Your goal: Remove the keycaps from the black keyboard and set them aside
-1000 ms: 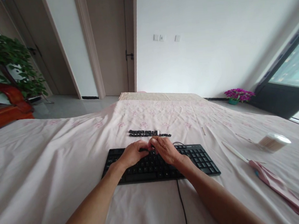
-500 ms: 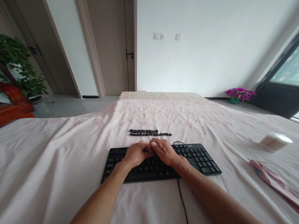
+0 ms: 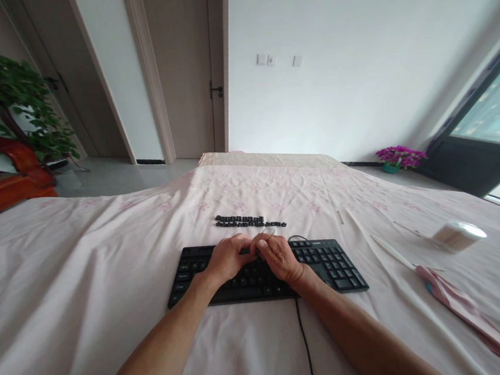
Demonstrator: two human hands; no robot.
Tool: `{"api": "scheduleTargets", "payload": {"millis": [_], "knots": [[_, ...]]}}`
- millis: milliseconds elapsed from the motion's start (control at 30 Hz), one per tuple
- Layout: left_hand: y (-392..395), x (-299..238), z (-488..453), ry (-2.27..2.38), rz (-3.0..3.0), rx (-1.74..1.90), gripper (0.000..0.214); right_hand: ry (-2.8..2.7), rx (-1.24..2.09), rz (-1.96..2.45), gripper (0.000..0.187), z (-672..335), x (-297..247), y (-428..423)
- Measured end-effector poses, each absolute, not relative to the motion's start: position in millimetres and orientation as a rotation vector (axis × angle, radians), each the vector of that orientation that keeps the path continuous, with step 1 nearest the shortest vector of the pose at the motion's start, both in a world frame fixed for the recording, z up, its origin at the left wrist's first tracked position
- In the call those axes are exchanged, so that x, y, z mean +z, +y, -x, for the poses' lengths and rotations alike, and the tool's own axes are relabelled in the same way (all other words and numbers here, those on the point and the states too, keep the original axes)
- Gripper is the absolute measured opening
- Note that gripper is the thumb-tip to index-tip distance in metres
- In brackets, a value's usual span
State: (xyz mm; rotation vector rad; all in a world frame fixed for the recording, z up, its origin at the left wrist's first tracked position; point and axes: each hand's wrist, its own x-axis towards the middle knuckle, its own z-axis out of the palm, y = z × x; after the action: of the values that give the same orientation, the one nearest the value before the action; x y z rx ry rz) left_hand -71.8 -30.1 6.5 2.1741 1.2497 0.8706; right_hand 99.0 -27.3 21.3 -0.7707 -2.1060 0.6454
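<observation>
A black keyboard (image 3: 346,269) lies on the pink-flowered cloth in front of me, its keys partly hidden under both hands. My left hand (image 3: 229,259) rests over its upper middle, fingers curled and closed; whatever its fingertips hold is hidden. Against it, my right hand (image 3: 279,256) is closed in a pinch on a small keycap puller (image 3: 269,231), whose clear rounded end shows above the knuckles. The puller's other end is hidden by my fingers. Beyond the keyboard, loose black keycaps (image 3: 239,220) lie in two rows.
To the right are a round clear tub of cotton swabs (image 3: 458,236), a white-handled item (image 3: 391,250) with pink cloth (image 3: 460,309), and a small stick (image 3: 340,217). A black cable (image 3: 304,341) runs toward me. A red wooden armrest (image 3: 18,162) stands at far left.
Two thin prongs pointed up above my right hand before; now the puller's clear rounded end shows there instead. Both hands stay nearly in place over the keyboard.
</observation>
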Motion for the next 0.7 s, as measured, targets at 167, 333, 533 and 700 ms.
{"api": "scheduleTargets", "payload": {"millis": [167, 333, 533, 700], "knots": [[-32.5, 9.0, 69.2, 1.165, -2.167, 0.95, 0.004, -2.027, 0.64, 0.812, 0.047, -100.1, 18.4, -30.2], [-33.3, 9.0, 68.0, 1.136, -2.162, 0.991, 0.006, -1.979, 0.583, 0.858, 0.046, -100.9, 17.9, -31.4], [-32.4, 4.1, 69.7, 1.241, -2.069, 1.026, 0.022, -1.98, 0.456, 0.784, 0.038, -100.1, 19.4, -29.0], [-30.3, 2.7, 71.8, 1.2, -1.86, 1.197, 0.038, -1.961, 0.161, 0.908, 0.033, -100.2, 20.8, -30.1]]}}
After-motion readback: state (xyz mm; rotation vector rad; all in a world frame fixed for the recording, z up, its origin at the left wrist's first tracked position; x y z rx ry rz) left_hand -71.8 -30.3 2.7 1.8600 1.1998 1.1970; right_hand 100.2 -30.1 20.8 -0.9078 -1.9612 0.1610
